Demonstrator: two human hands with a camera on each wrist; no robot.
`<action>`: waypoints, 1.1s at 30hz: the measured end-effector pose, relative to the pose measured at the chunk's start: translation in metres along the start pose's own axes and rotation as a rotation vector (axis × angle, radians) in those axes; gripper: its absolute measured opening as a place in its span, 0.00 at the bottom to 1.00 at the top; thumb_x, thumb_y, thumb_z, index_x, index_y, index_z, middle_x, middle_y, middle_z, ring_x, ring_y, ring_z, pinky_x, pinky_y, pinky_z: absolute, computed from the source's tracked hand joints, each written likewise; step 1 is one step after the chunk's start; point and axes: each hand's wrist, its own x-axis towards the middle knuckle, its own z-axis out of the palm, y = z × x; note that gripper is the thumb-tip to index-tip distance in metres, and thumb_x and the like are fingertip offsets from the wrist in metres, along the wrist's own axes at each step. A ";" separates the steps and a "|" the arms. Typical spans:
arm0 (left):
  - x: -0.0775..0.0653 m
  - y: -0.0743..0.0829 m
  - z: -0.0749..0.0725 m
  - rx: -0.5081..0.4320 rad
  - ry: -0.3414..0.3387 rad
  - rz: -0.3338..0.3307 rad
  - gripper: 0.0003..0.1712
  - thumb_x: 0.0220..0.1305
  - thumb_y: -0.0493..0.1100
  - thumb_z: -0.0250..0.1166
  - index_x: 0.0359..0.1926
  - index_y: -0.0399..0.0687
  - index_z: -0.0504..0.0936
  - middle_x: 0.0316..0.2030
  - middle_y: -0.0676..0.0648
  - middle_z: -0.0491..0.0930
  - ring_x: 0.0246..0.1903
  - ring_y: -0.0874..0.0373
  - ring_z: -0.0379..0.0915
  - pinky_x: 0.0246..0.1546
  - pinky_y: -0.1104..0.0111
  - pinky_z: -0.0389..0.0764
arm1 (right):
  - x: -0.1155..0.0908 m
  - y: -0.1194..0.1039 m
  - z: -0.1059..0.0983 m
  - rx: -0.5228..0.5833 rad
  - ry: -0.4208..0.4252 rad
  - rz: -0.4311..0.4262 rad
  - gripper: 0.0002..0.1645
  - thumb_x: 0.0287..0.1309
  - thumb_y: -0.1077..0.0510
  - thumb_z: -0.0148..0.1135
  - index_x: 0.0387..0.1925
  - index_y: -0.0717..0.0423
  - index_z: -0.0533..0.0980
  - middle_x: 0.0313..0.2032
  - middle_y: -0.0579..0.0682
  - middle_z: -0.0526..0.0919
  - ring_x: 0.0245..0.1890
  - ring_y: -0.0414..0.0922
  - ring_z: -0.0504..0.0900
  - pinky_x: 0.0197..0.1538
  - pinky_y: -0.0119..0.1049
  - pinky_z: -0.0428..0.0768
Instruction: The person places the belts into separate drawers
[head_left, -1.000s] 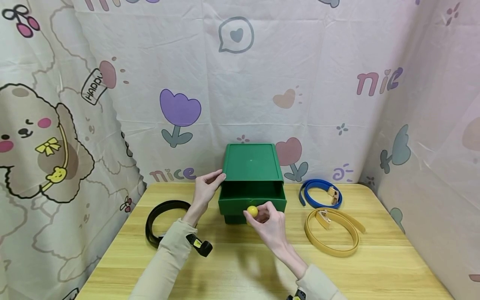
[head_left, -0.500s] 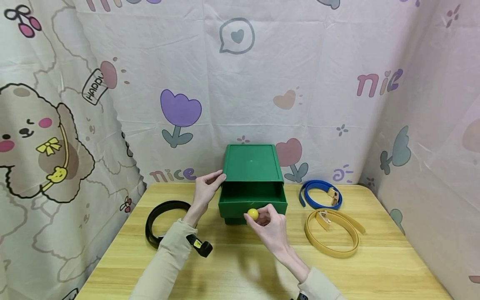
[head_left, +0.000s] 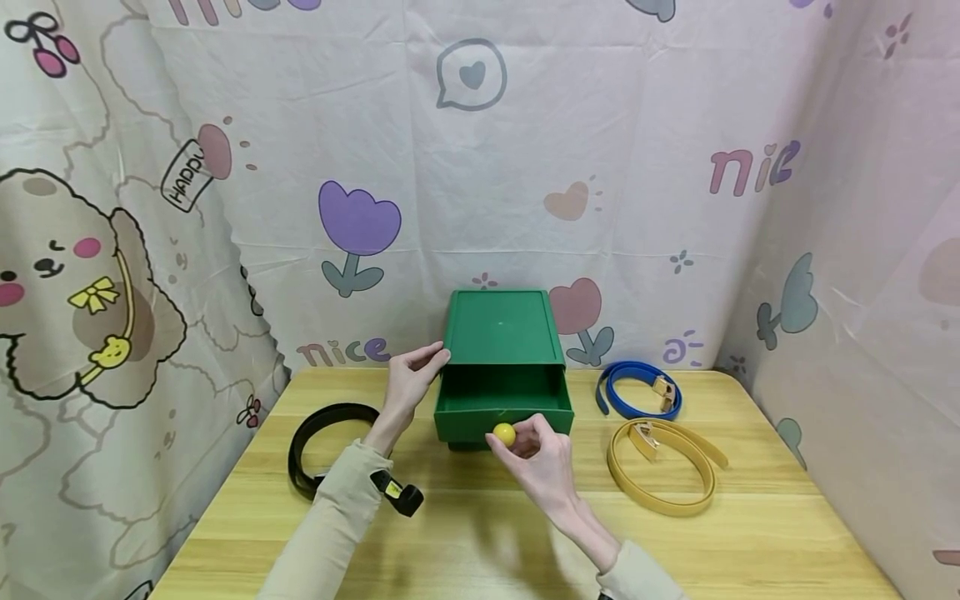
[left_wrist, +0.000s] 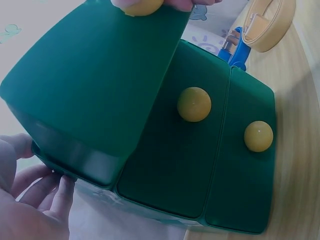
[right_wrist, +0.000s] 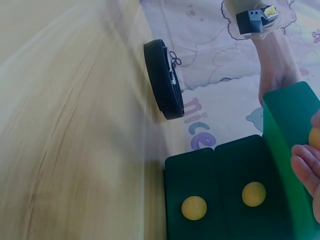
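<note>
A small green drawer cabinet (head_left: 501,327) stands at the back of the table, its top drawer (head_left: 465,425) pulled out, with a bare green inside. My right hand (head_left: 542,467) pinches the round yellow knob (head_left: 504,434) on that drawer's front between thumb and fingers. At the cabinet's upper left front edge, my left hand (head_left: 411,379) grips the side with thumb and fingertips, seen closer in the left wrist view as the left hand (left_wrist: 35,190). Two lower drawers stay pushed in, each with a yellow knob, the middle knob (left_wrist: 194,104) and the bottom knob (left_wrist: 258,136).
A coiled black belt (head_left: 303,442) lies to the left, beside the left forearm. On the right are a coiled blue belt (head_left: 621,398) and a tan belt (head_left: 675,506). A printed cloth (head_left: 480,167) hangs behind the wooden table (head_left: 465,542).
The top drawer has come slightly farther out toward me, with my right hand moving along on its knob. My left hand stays at the cabinet's edge.
</note>
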 end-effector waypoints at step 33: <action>-0.001 0.004 0.001 -0.008 0.006 0.003 0.21 0.68 0.42 0.67 0.60 0.39 0.82 0.57 0.35 0.82 0.40 0.75 0.80 0.44 0.81 0.79 | -0.006 -0.004 -0.007 0.029 -0.017 -0.058 0.22 0.37 0.68 0.82 0.30 0.56 0.75 0.18 0.46 0.87 0.15 0.35 0.81 0.22 0.21 0.76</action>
